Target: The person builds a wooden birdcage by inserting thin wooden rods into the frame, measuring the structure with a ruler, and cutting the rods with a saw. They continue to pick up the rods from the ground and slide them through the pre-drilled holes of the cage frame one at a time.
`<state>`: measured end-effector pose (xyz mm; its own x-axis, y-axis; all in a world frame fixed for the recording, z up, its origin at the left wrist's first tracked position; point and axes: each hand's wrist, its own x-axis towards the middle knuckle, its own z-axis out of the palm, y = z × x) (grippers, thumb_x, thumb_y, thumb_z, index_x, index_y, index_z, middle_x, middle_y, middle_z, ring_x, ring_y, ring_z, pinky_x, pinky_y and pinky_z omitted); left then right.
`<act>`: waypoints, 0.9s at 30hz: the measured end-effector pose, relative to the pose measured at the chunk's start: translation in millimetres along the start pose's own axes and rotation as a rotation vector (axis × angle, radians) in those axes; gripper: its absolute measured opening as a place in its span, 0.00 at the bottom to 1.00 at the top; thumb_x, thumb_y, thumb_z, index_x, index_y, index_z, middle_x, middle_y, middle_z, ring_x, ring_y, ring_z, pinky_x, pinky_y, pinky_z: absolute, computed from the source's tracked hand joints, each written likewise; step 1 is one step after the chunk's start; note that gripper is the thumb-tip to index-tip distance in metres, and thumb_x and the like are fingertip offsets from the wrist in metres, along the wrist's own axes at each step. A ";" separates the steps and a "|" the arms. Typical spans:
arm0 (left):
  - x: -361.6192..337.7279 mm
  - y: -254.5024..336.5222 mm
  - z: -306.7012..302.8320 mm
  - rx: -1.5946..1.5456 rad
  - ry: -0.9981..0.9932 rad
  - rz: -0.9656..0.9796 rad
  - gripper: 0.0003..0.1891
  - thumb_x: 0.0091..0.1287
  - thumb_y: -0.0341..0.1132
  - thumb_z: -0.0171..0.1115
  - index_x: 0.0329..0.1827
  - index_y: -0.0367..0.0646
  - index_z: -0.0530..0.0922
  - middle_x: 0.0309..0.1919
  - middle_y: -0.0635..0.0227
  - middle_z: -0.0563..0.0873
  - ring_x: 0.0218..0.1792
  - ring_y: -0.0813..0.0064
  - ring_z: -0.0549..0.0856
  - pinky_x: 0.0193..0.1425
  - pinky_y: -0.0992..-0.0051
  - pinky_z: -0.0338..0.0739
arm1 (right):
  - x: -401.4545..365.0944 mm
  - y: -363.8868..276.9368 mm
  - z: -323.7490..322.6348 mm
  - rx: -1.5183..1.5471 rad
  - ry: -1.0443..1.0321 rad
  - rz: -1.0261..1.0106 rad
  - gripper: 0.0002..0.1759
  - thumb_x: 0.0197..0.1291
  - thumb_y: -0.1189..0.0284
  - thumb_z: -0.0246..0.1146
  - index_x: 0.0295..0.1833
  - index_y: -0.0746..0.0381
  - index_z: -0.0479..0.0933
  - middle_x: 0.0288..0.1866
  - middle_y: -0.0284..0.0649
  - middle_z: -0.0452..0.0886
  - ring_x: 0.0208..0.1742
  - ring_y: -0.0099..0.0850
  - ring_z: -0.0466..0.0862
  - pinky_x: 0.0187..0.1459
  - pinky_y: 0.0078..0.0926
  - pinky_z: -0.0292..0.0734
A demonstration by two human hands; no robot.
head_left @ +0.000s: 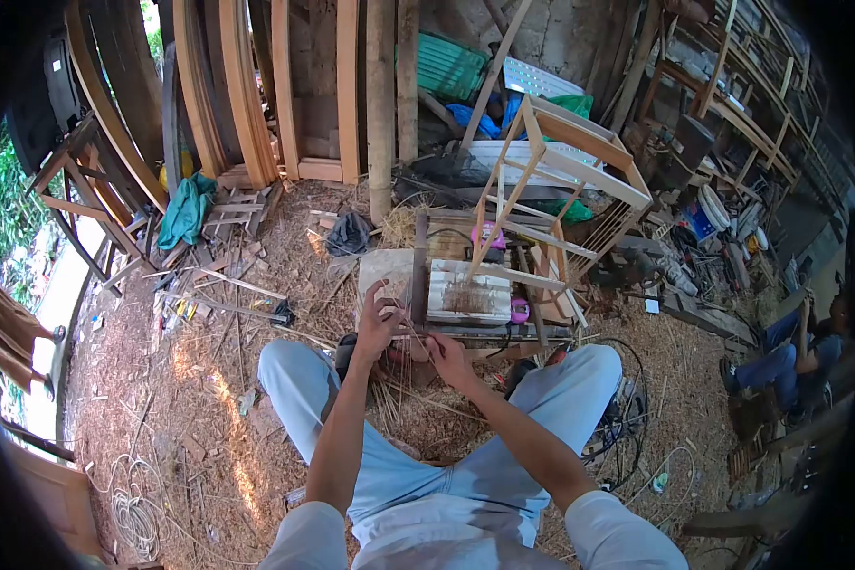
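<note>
My left hand (pixel 378 321) is raised over the near left corner of a low work stand, its fingers spread and curled. Just to the right and lower, my right hand (pixel 449 361) is closed, thumb and fingertips pinched on a thin pale strip. Fine pale strips (pixel 407 344) run between the two hands and hang down between my knees. Past my fingers a dark upright bar (pixel 420 275) lies against a worn white block (pixel 465 291) on the stand. Purple-pink tool parts (pixel 520 311) sit at the block's right side.
A bare wooden frame (pixel 579 157) leans behind the stand. Curved wooden pieces (pixel 242 95) stand at the back left. Shavings and offcuts cover the floor (pixel 161 399). Black cables (pixel 636 408) lie by my right knee, and a seated person (pixel 798 356) is at far right.
</note>
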<state>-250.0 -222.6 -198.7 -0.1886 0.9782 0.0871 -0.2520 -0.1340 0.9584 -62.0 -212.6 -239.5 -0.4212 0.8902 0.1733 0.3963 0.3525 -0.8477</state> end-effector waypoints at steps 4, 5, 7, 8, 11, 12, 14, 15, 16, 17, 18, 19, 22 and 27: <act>5.9 -4.0 -3.8 -0.067 0.127 0.005 0.32 0.62 0.24 0.64 0.68 0.46 0.59 0.43 0.63 0.76 0.32 0.68 0.85 0.35 0.68 0.86 | -6.0 -17.8 -18.3 0.254 -0.097 0.052 0.12 0.67 0.73 0.58 0.52 0.66 0.78 0.30 0.41 0.83 0.28 0.29 0.81 0.33 0.28 0.76; 7.7 -3.8 -4.9 -0.070 0.121 0.006 0.32 0.62 0.24 0.64 0.68 0.46 0.59 0.43 0.63 0.76 0.32 0.68 0.85 0.35 0.68 0.86 | -8.5 -14.6 -21.7 0.156 -0.097 -0.058 0.12 0.67 0.73 0.58 0.52 0.66 0.78 0.31 0.42 0.83 0.29 0.29 0.82 0.34 0.28 0.77; 7.2 0.9 -2.4 -0.066 0.125 0.041 0.29 0.62 0.24 0.63 0.66 0.43 0.62 0.40 0.64 0.77 0.33 0.67 0.86 0.36 0.68 0.85 | -12.8 -4.8 -26.9 0.054 -0.085 -0.158 0.12 0.67 0.73 0.58 0.52 0.66 0.78 0.32 0.42 0.84 0.30 0.29 0.83 0.35 0.27 0.77; 5.5 3.3 -0.4 -0.074 0.169 0.093 0.23 0.64 0.25 0.62 0.61 0.41 0.67 0.38 0.66 0.79 0.34 0.68 0.86 0.36 0.68 0.84 | -14.2 0.1 -29.5 0.042 -0.116 -0.140 0.13 0.64 0.74 0.60 0.53 0.65 0.78 0.36 0.46 0.84 0.35 0.36 0.84 0.38 0.31 0.78; 17.6 6.0 -13.0 -0.104 0.218 0.104 0.18 0.66 0.26 0.62 0.57 0.39 0.71 0.39 0.66 0.80 0.35 0.69 0.85 0.38 0.70 0.83 | -20.5 0.8 -48.7 -0.040 -0.110 -0.178 0.13 0.60 0.75 0.62 0.50 0.63 0.79 0.40 0.49 0.84 0.40 0.45 0.85 0.42 0.37 0.79; 23.4 8.9 -14.0 -0.106 0.192 0.108 0.18 0.66 0.26 0.62 0.57 0.39 0.71 0.39 0.66 0.80 0.35 0.69 0.85 0.38 0.70 0.83 | -21.0 -2.2 -57.8 -0.104 -0.097 -0.239 0.11 0.59 0.75 0.62 0.48 0.63 0.79 0.39 0.48 0.84 0.40 0.47 0.84 0.41 0.38 0.78; 31.3 20.2 -7.8 -0.080 0.145 0.230 0.13 0.68 0.29 0.61 0.53 0.38 0.74 0.40 0.66 0.80 0.35 0.71 0.85 0.38 0.72 0.82 | -19.6 -4.2 -75.8 -0.178 -0.053 -0.235 0.10 0.58 0.74 0.63 0.45 0.63 0.79 0.38 0.48 0.83 0.39 0.47 0.84 0.40 0.40 0.78; 32.7 31.9 4.9 -0.079 0.121 0.230 0.13 0.68 0.29 0.61 0.53 0.38 0.74 0.40 0.66 0.80 0.35 0.71 0.85 0.38 0.72 0.82 | -20.2 -5.3 -83.1 -0.240 -0.031 -0.229 0.08 0.57 0.74 0.64 0.43 0.63 0.78 0.37 0.47 0.83 0.38 0.47 0.83 0.39 0.41 0.78; 31.2 49.2 22.6 -0.068 0.127 0.284 0.12 0.70 0.30 0.59 0.53 0.38 0.74 0.38 0.66 0.81 0.34 0.72 0.85 0.38 0.72 0.82 | -19.1 -6.9 -92.1 -0.242 -0.008 -0.220 0.08 0.57 0.74 0.64 0.43 0.63 0.78 0.37 0.47 0.83 0.38 0.47 0.83 0.39 0.41 0.78; 28.6 66.4 41.3 -0.059 0.135 0.337 0.11 0.71 0.32 0.58 0.53 0.39 0.74 0.37 0.66 0.81 0.34 0.72 0.85 0.38 0.72 0.82 | -17.0 -8.6 -101.7 -0.177 0.035 -0.201 0.08 0.57 0.74 0.65 0.41 0.63 0.78 0.36 0.46 0.82 0.38 0.47 0.83 0.38 0.41 0.77; 29.5 83.0 60.6 -0.037 0.135 0.365 0.09 0.72 0.32 0.57 0.51 0.38 0.74 0.33 0.66 0.82 0.33 0.73 0.84 0.37 0.73 0.82 | -13.7 -8.8 -110.1 -0.114 0.076 -0.191 0.08 0.56 0.74 0.66 0.40 0.63 0.78 0.35 0.46 0.81 0.37 0.47 0.82 0.37 0.40 0.77; 34.1 94.8 73.7 -0.037 0.120 0.373 0.09 0.72 0.32 0.57 0.51 0.38 0.74 0.33 0.66 0.82 0.33 0.73 0.84 0.37 0.73 0.82 | -10.8 -5.2 -116.0 -0.116 0.091 -0.195 0.08 0.56 0.74 0.66 0.40 0.63 0.78 0.35 0.46 0.81 0.37 0.47 0.82 0.37 0.40 0.77; 43.2 125.5 115.0 -0.047 -0.048 0.388 0.05 0.69 0.26 0.59 0.45 0.37 0.74 0.30 0.65 0.82 0.30 0.73 0.85 0.34 0.72 0.82 | -10.1 0.1 -134.7 -0.074 0.251 -0.293 0.07 0.55 0.80 0.66 0.40 0.65 0.78 0.35 0.46 0.81 0.37 0.48 0.82 0.37 0.39 0.76; 42.5 167.9 192.0 0.263 -0.358 0.574 0.05 0.66 0.22 0.60 0.44 0.36 0.78 0.33 0.63 0.85 0.33 0.75 0.87 0.36 0.77 0.82 | -12.3 7.8 -156.8 -0.050 0.517 -0.363 0.08 0.55 0.82 0.65 0.42 0.64 0.79 0.37 0.45 0.82 0.39 0.46 0.83 0.38 0.37 0.77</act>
<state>-118.1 -173.0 18.1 0.1114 0.7634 0.6363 0.0383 -0.6431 0.7648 74.3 -175.5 -169.7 -0.0922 0.7314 0.6757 0.3455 0.6600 -0.6671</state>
